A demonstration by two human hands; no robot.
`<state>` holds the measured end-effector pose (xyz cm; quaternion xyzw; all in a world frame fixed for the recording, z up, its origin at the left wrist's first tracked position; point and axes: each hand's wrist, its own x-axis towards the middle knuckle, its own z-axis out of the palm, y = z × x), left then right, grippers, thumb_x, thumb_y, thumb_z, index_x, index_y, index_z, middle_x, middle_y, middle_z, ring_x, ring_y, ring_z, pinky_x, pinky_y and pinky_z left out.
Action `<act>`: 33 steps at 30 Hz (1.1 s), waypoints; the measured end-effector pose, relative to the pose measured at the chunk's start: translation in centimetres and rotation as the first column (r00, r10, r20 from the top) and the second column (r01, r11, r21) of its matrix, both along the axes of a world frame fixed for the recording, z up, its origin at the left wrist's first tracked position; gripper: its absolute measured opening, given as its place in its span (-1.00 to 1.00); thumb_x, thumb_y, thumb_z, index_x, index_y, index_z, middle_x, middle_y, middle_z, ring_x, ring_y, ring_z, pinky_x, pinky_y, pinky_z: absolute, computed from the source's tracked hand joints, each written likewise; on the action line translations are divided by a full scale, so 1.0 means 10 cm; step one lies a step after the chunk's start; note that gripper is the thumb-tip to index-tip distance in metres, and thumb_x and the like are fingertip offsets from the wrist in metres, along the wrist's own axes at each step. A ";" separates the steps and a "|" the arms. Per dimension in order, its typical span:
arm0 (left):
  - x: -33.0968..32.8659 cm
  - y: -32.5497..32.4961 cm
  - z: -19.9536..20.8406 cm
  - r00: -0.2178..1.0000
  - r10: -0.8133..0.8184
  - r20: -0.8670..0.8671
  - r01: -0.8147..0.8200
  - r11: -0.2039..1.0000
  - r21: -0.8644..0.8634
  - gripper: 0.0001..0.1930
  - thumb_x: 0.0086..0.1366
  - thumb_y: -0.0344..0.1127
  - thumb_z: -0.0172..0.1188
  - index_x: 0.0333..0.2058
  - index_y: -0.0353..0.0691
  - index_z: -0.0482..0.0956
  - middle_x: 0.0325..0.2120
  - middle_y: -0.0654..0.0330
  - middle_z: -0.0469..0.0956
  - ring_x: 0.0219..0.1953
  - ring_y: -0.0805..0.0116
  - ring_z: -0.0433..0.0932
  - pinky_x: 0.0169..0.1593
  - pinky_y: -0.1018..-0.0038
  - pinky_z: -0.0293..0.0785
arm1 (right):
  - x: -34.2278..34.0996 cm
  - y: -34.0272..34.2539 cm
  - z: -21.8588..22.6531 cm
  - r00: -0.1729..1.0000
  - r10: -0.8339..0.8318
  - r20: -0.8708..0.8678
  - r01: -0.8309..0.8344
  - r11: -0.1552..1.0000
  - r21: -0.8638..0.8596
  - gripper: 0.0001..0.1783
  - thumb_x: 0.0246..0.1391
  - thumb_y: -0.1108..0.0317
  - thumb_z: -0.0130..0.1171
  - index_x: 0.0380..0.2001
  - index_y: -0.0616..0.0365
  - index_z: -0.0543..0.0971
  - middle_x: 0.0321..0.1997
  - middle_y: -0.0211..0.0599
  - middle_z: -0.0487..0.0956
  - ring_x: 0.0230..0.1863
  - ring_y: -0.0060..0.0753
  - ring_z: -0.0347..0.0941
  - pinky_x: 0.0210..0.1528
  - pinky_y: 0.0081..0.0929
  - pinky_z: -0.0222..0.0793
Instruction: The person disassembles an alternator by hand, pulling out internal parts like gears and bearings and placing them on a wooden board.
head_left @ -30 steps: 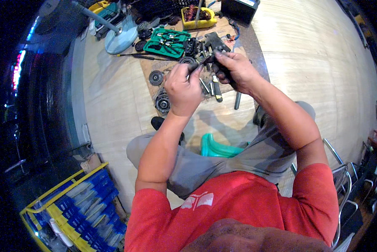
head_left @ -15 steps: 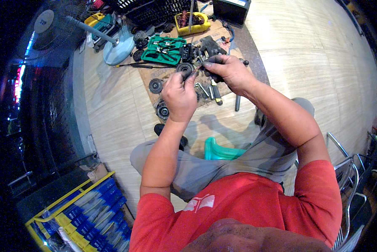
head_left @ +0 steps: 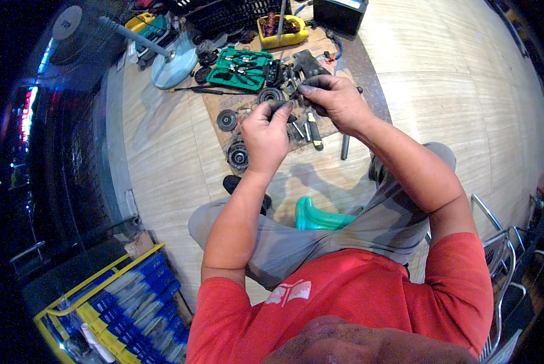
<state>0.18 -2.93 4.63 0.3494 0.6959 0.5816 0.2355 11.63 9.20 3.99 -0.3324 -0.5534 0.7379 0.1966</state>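
My left hand [head_left: 265,136] is closed, with blackened thumb and fingertips pinched together over the parts on the floor. Just beyond it, to the right, my right hand [head_left: 339,106] is also pinched, its dirty fingertips pointing left. Whatever sits between the fingers of either hand is too small and dark to make out. Below and around them lie a dark ringed wheel-like part [head_left: 271,95], a black disc [head_left: 227,120] and another round ringed part [head_left: 238,156]. A black-and-yellow handled tool [head_left: 315,138] lies under my right wrist, with a dark tube [head_left: 345,147] nearby.
An open green tool case [head_left: 255,85] lies beyond my hands, near a yellow container [head_left: 290,41], a black crate [head_left: 223,23] and a black box [head_left: 337,18]. A fan base [head_left: 176,65] stands far left. Between my legs is a green plastic stool [head_left: 323,221].
Both hands have shifted slightly right in the view and stay pinched. The scene has slid a little too. My left hand now covers more of the metal tools beside the yellow-and-black handle.
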 end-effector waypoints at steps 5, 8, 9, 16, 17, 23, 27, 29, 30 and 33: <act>0.01 -0.01 0.02 0.995 -0.020 0.099 0.024 0.999 -0.034 -0.84 0.25 -0.38 0.16 -0.37 -0.40 0.58 -0.54 0.27 0.57 -0.51 0.58 0.46 -0.41 0.59 0.39 | -0.01 -0.01 0.03 1.000 0.013 -0.021 -0.014 1.000 -0.008 -0.70 0.07 0.26 0.21 -0.24 0.29 0.60 -0.42 -0.43 0.57 -0.43 -0.68 0.39 -0.41 -0.67 0.29; 0.00 0.00 -0.02 0.971 -0.051 0.233 0.057 0.998 -0.019 -0.82 0.27 -0.36 0.15 -0.37 -0.40 0.57 -0.54 0.26 0.56 -0.50 0.59 0.45 -0.40 0.60 0.39 | -0.01 0.02 -0.01 0.999 0.018 -0.047 -0.014 0.997 0.081 -0.70 0.07 0.26 0.20 -0.26 0.31 0.60 -0.42 -0.39 0.59 -0.39 -0.64 0.42 -0.34 -0.62 0.34; 0.00 0.00 -0.04 0.953 -0.065 0.295 0.071 0.997 -0.010 -0.82 0.28 -0.35 0.15 -0.36 -0.40 0.57 -0.53 0.26 0.56 -0.50 0.59 0.45 -0.40 0.60 0.39 | 0.00 0.03 0.00 0.999 0.031 -0.025 -0.026 0.983 0.179 -0.71 0.07 0.26 0.21 -0.27 0.31 0.60 -0.43 -0.38 0.59 -0.39 -0.63 0.42 -0.32 -0.60 0.35; 0.00 0.01 -0.15 0.722 -0.159 0.674 0.104 0.987 0.121 -0.79 0.27 -0.33 0.16 -0.32 -0.43 0.56 -0.49 0.22 0.59 -0.47 0.53 0.52 -0.36 0.60 0.43 | 0.03 0.04 0.10 0.999 0.030 0.044 -0.047 0.889 0.456 -0.73 0.05 0.26 0.21 -0.31 0.28 0.61 -0.47 -0.33 0.59 -0.41 -0.59 0.42 -0.32 -0.53 0.36; -0.02 0.01 -0.16 0.827 -0.118 0.550 0.112 0.993 0.045 -0.79 0.27 -0.33 0.16 -0.33 -0.42 0.56 -0.49 0.22 0.59 -0.48 0.51 0.53 -0.37 0.60 0.43 | 0.02 0.04 0.12 0.998 0.024 0.063 -0.051 0.883 0.466 -0.73 0.05 0.26 0.21 -0.32 0.27 0.61 -0.48 -0.34 0.59 -0.42 -0.59 0.42 -0.33 -0.53 0.36; 0.04 0.03 0.05 0.999 -0.006 -0.043 0.000 0.990 -0.138 -0.80 0.22 -0.33 0.17 -0.35 -0.40 0.58 -0.58 0.19 0.57 -0.53 0.47 0.48 -0.39 0.49 0.41 | 0.05 0.10 -0.02 0.997 -0.066 0.036 0.039 0.867 0.497 -0.73 0.03 0.27 0.22 -0.32 0.28 0.62 -0.54 -0.37 0.57 -0.52 -0.57 0.40 -0.39 -0.52 0.35; 0.01 0.02 -0.04 0.949 -0.061 -0.309 0.010 0.986 -0.165 -0.79 0.22 -0.32 0.13 -0.38 -0.40 0.55 -0.62 0.06 0.52 -0.56 0.35 0.47 -0.40 0.37 0.38 | 0.09 0.08 0.14 0.988 -0.037 0.152 -0.031 0.904 0.427 -0.68 0.01 0.21 0.22 -0.31 0.28 0.62 -0.47 -0.20 0.61 -0.45 -0.45 0.49 -0.33 -0.47 0.39; -0.01 0.01 -0.03 0.935 -0.066 -0.349 0.008 0.986 -0.165 -0.79 0.22 -0.33 0.08 -0.40 -0.41 0.52 -0.61 -0.04 0.51 -0.55 0.20 0.48 -0.40 0.30 0.36 | 0.08 0.10 0.12 0.986 -0.055 0.154 -0.037 0.843 0.537 -0.65 0.00 0.17 0.21 -0.30 0.27 0.62 -0.44 -0.12 0.62 -0.42 -0.36 0.53 -0.30 -0.43 0.41; -0.06 -0.05 -0.06 0.931 -0.057 -0.361 -0.011 0.983 -0.184 -0.80 0.22 -0.33 0.08 -0.39 -0.41 0.52 -0.60 -0.04 0.51 -0.55 0.18 0.48 -0.39 0.30 0.37 | 0.03 0.08 0.08 0.984 -0.052 0.173 -0.054 0.827 0.559 -0.64 0.01 0.15 0.19 -0.29 0.26 0.62 -0.42 -0.08 0.62 -0.37 -0.27 0.55 -0.26 -0.40 0.43; -0.02 0.01 -0.06 0.951 -0.077 -0.299 0.026 0.985 -0.171 -0.81 0.21 -0.34 0.07 -0.37 -0.40 0.52 -0.59 -0.05 0.50 -0.52 0.23 0.48 -0.36 0.31 0.37 | 0.05 0.14 -0.03 0.996 -0.032 0.081 -0.010 0.879 0.478 -0.67 0.00 0.16 0.21 -0.32 0.24 0.62 -0.47 -0.12 0.60 -0.44 -0.36 0.50 -0.32 -0.41 0.39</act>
